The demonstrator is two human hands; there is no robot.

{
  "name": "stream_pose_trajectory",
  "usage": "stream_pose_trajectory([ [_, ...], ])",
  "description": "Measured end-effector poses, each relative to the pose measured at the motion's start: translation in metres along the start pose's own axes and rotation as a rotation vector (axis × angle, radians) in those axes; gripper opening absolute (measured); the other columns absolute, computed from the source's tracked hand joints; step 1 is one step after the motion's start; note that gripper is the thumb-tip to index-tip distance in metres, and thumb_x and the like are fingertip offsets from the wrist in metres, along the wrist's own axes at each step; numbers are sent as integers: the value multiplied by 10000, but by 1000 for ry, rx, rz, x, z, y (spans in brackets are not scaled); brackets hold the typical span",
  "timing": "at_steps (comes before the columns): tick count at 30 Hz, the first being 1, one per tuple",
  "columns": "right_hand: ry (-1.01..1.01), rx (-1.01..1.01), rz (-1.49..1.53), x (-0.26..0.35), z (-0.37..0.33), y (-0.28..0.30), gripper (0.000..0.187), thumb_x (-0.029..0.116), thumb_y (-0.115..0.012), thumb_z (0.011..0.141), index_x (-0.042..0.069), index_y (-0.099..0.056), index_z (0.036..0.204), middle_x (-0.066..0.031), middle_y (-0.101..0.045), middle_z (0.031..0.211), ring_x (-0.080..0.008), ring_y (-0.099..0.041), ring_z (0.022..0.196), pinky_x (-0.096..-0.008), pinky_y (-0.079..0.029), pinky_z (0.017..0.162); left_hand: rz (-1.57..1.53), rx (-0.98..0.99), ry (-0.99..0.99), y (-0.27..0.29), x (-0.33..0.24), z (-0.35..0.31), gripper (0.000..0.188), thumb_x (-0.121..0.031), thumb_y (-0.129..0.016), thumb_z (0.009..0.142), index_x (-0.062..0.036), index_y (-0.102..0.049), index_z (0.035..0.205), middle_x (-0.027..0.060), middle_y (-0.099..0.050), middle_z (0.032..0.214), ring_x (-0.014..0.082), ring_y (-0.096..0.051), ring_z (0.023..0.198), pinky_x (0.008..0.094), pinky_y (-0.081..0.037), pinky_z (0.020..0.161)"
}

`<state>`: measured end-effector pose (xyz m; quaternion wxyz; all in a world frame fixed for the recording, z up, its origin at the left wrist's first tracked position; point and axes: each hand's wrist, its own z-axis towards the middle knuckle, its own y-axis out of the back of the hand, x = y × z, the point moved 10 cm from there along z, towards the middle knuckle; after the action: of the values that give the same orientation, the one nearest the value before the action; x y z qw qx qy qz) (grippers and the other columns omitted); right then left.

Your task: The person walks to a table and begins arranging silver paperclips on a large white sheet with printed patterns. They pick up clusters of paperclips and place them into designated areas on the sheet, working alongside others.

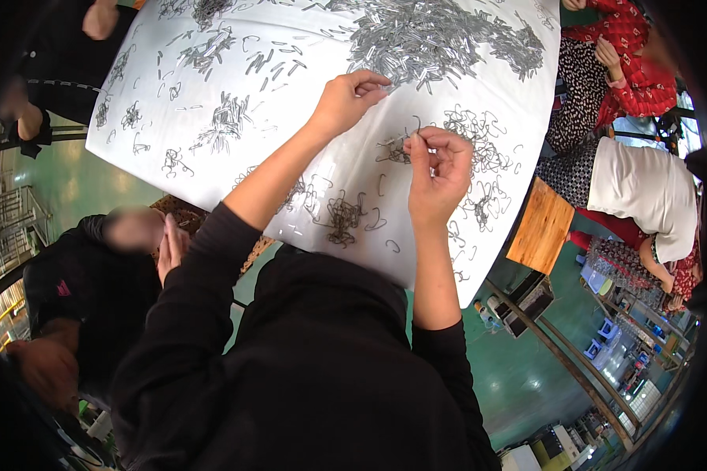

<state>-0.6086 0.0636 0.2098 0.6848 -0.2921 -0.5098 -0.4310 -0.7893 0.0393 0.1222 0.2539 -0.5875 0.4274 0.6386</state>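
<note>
My left hand (347, 104) reaches to the near edge of a large pile of small, shiny grey strips or tubes (416, 43). Its thumb and fingertips are pinched together; whatever lies between them is too small to make out. Closer to me and further right, my right hand (440, 169) pinches a thin, dark, curved wire hook (415, 122) that sticks up past the fingertips. Loose wire hooks (479, 141) lie tangled just beyond and right of this hand. Another clump of hooks (342, 220) rests near the table edge in front of me.
The white-covered table (291, 102) carries smaller heaps of strips (226, 122) and scattered hooks on its left. A co-worker in black (94, 290) is close at my left, others across the right side. A wooden stool top (540, 228) stands beside the table's right edge.
</note>
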Motion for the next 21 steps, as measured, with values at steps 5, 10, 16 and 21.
stream_pose_trajectory([
  [5, 70, -53, -51, 2, -3, 0, 126, -39, -620, 861, 6, -517, 918, -97, -622, 911, -135, -635, 757, -244, -557, 607, -406, 97, 139, -10, -45, -32, 197, -124, -679, 855, 14, -674, 995, 58, -680, 923, 108, -616, 813, 252, -493, 722],
  [10, 132, -63, -146, 13, -2, 0, 131, -61, -615, 845, 9, -522, 905, -99, -621, 897, -152, -633, 744, -256, -558, 586, -384, 48, 108, -7, -67, -44, 168, -110, -685, 849, 7, -681, 969, 56, -687, 876, 98, -626, 796, 242, -500, 715],
  [16, 167, -61, -194, 23, -3, -1, 130, -70, -605, 842, 14, -525, 900, -96, -623, 898, -158, -628, 728, -261, -558, 600, -401, -31, 56, -1, -73, -47, 146, -96, -690, 845, 4, -687, 950, 53, -692, 869, 95, -641, 811, 226, -515, 745],
  [21, 171, -44, -200, 21, -3, -4, 137, -85, -597, 836, 7, -527, 908, -95, -625, 898, -167, -633, 718, -272, -556, 607, -437, -12, 62, -7, -74, -52, 138, -78, -686, 848, 0, -681, 962, 45, -683, 906, 96, -624, 845, 229, -504, 778],
])
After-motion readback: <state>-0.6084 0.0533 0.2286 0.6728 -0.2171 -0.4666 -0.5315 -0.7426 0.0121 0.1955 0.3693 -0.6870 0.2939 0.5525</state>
